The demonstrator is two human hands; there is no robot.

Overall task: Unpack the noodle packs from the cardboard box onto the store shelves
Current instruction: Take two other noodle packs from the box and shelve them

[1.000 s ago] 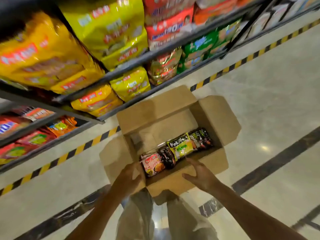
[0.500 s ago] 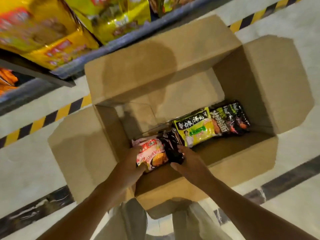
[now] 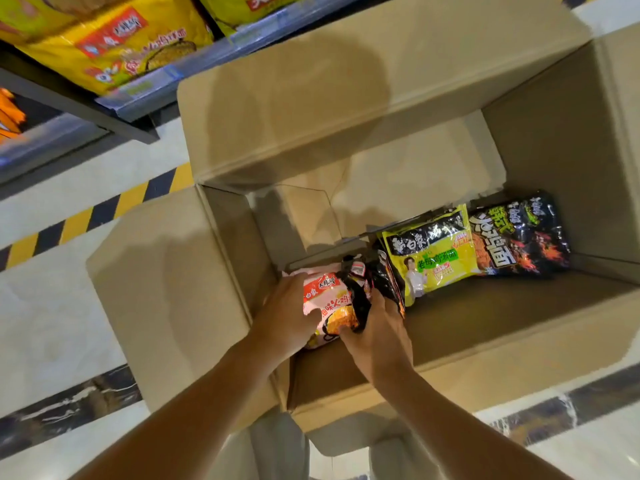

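- Left hand (image 3: pixel 287 306) gripped pink pack (image 3: pixel 329 303); right hand (image 3: pixel 377 334) gripped black pack (image 3: pixel 367 282).
- Box (image 3: pixel 346 98) nearly empty; green pack (image 3: pixel 433 258) and dark pack (image 3: pixel 519 233) remained.

The yellow shelf packs (image 3: pixel 114 46) are cut off by the top edge.

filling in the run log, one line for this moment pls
stage: picking from cardboard box | left hand: grips pink noodle pack | right hand: grips black noodle pack | packs not yet lifted out
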